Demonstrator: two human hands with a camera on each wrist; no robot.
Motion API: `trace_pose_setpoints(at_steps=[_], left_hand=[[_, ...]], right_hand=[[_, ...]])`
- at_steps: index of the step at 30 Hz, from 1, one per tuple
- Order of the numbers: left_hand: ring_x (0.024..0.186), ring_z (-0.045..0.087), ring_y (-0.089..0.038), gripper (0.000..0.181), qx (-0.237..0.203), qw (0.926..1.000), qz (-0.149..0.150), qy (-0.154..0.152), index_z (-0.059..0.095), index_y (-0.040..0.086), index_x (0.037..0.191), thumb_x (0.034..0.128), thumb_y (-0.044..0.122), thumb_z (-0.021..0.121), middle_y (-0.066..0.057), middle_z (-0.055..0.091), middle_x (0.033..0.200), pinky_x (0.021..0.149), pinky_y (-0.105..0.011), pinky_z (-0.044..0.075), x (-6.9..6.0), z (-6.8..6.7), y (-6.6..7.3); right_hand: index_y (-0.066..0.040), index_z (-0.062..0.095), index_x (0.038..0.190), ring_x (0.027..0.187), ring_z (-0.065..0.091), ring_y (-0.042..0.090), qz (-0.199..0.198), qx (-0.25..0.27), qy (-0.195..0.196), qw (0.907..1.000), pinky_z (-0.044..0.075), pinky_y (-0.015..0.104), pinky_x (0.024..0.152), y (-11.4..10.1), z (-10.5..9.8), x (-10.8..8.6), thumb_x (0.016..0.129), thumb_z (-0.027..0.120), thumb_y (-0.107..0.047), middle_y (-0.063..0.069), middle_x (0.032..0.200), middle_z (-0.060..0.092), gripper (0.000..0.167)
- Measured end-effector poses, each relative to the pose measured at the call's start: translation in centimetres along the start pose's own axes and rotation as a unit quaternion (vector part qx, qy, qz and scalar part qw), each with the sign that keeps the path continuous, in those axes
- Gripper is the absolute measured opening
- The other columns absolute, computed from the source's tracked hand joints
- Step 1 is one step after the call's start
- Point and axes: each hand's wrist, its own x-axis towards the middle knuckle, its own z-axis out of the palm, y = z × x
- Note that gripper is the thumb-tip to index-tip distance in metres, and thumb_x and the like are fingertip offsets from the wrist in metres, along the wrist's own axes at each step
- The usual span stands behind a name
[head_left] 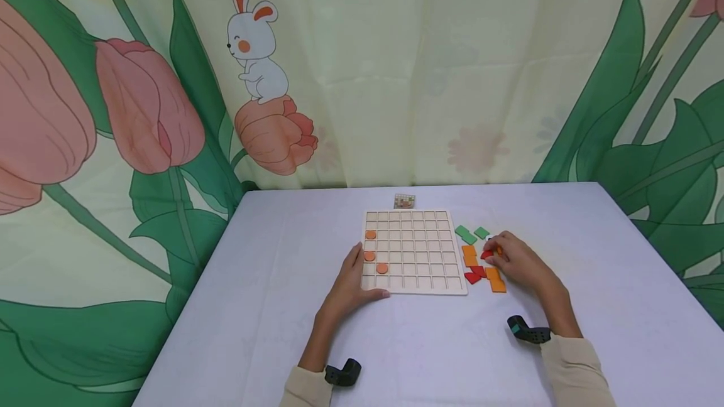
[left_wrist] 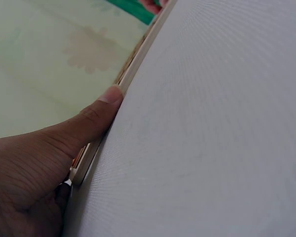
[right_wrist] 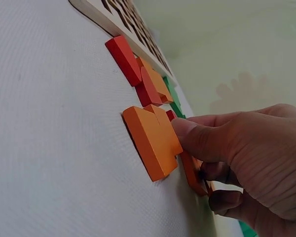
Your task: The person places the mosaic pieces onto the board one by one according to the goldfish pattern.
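My left hand [head_left: 352, 281] steadies the near left corner of a pale wooden grid board [head_left: 421, 250]. Its straight thumb presses the front edge and its fingers lie along the left side. Three orange round discs [head_left: 382, 268] sit on the left part of the grid. Right of the board, my right hand [head_left: 517, 259] reaches into loose coloured pieces; its thumb and index fingertips pinch a small red piece [head_left: 487, 255], mostly hidden in the right wrist view. Close below the thumb are orange pieces [right_wrist: 153, 140], and another orange piece [right_wrist: 192, 173] shows beside the curled fingers.
Red pieces [head_left: 474, 275], orange pieces [head_left: 470, 255] and green pieces [head_left: 466, 234] lie along the board's right side. A small patterned card or tile [head_left: 404, 201] rests behind the board. The table has a white cloth [head_left: 271, 294]; a printed curtain [head_left: 396, 80] hangs behind it.
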Motion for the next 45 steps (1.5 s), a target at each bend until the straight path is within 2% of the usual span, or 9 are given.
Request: trace_pose_setpoints(at_steps=[9,15,21,27,32,35,38,42,45], left_hand=[[0.149,0.01,-0.025,0.127,-0.003,1.0,-0.008,-0.005,0.011,0.007,0.157,0.0661,0.054,0.085,-0.009,0.009,0.163,0.116,-0.042,0.025,-0.3,0.0,0.1],[0.148,0.011,-0.026,0.126,-0.001,1.0,0.001,-0.001,0.012,0.006,0.157,0.0665,0.054,0.085,-0.011,0.01,0.163,0.116,-0.043,0.025,-0.2,-0.1,0.2],[0.148,0.011,-0.025,0.125,0.004,1.0,0.0,0.001,0.013,0.007,0.157,0.0661,0.054,0.085,-0.009,0.01,0.163,0.116,-0.042,0.026,-0.2,0.0,0.1],[0.148,0.012,-0.025,0.125,0.001,1.0,-0.001,0.0,0.014,0.008,0.157,0.0658,0.054,0.085,-0.009,0.011,0.163,0.115,-0.043,0.026,-0.2,0.0,0.1],[0.148,0.011,-0.024,0.125,-0.002,1.0,-0.001,0.0,0.013,0.008,0.157,0.0659,0.055,0.085,-0.008,0.01,0.163,0.116,-0.042,0.025,-0.1,-0.1,-0.1],[0.148,0.011,-0.025,0.126,-0.003,1.0,-0.002,0.0,0.012,0.007,0.157,0.0663,0.055,0.085,-0.009,0.01,0.163,0.116,-0.043,0.026,-0.1,-0.2,0.0],[0.148,0.012,-0.026,0.125,-0.002,1.0,-0.001,-0.002,0.012,0.007,0.157,0.0668,0.055,0.085,-0.009,0.011,0.163,0.115,-0.044,0.027,-0.1,-0.2,0.0],[0.148,0.013,-0.026,0.125,-0.001,1.0,0.0,-0.004,0.013,0.008,0.157,0.0664,0.055,0.085,-0.008,0.011,0.163,0.115,-0.044,0.027,-0.1,-0.2,-0.1],[0.148,0.013,-0.025,0.126,0.001,1.0,-0.002,-0.004,0.013,0.008,0.157,0.0658,0.056,0.085,-0.007,0.012,0.162,0.115,-0.043,0.027,-0.1,-0.1,-0.1]], right_hand=[[0.001,0.065,0.106,0.095,0.052,0.03,0.026,-0.023,-0.007,0.9994,0.053,0.05,0.088,-0.1,-0.2,-0.2,0.088,0.071,-0.009,0.014,0.102,0.055,0.021],[0.002,0.063,0.108,0.092,0.054,0.027,0.021,-0.024,-0.005,0.9995,0.055,0.046,0.084,-0.1,-0.4,-0.3,0.089,0.069,-0.004,0.012,0.1,0.057,0.021],[0.002,0.061,0.11,0.095,0.054,0.029,0.023,-0.03,-0.004,0.9993,0.053,0.048,0.087,-0.3,-0.2,-0.1,0.09,0.069,-0.006,0.014,0.103,0.056,0.023],[0.001,0.06,0.113,0.101,0.053,0.032,0.021,-0.007,-0.005,0.9997,0.052,0.05,0.09,-1.1,-0.1,0.3,0.09,0.069,-0.009,0.015,0.108,0.059,0.027],[0.001,0.062,0.113,0.093,0.054,0.028,0.01,-0.017,-0.008,0.9998,0.055,0.039,0.078,-2.4,0.3,1.4,0.091,0.07,-0.012,0.016,0.108,0.059,0.027],[0.001,0.062,0.115,0.086,0.052,0.024,0.009,-0.01,-0.015,0.9998,0.052,0.03,0.069,-3.4,0.7,2.1,0.092,0.069,-0.015,0.016,0.11,0.057,0.029],[-0.001,0.063,0.115,0.085,0.052,0.022,-0.009,-0.009,-0.014,0.9998,0.052,0.027,0.068,-4.4,1.2,2.8,0.092,0.07,-0.016,0.013,0.11,0.058,0.029],[-0.002,0.065,0.112,0.081,0.052,0.021,-0.055,-0.012,-0.005,0.9984,0.052,0.029,0.069,-5.6,2.1,3.9,0.091,0.071,-0.016,0.011,0.108,0.06,0.027],[-0.003,0.066,0.112,0.081,0.052,0.02,-0.073,-0.007,-0.006,0.9973,0.051,0.029,0.07,-6.4,2.9,4.8,0.091,0.07,-0.016,0.011,0.11,0.061,0.025]])
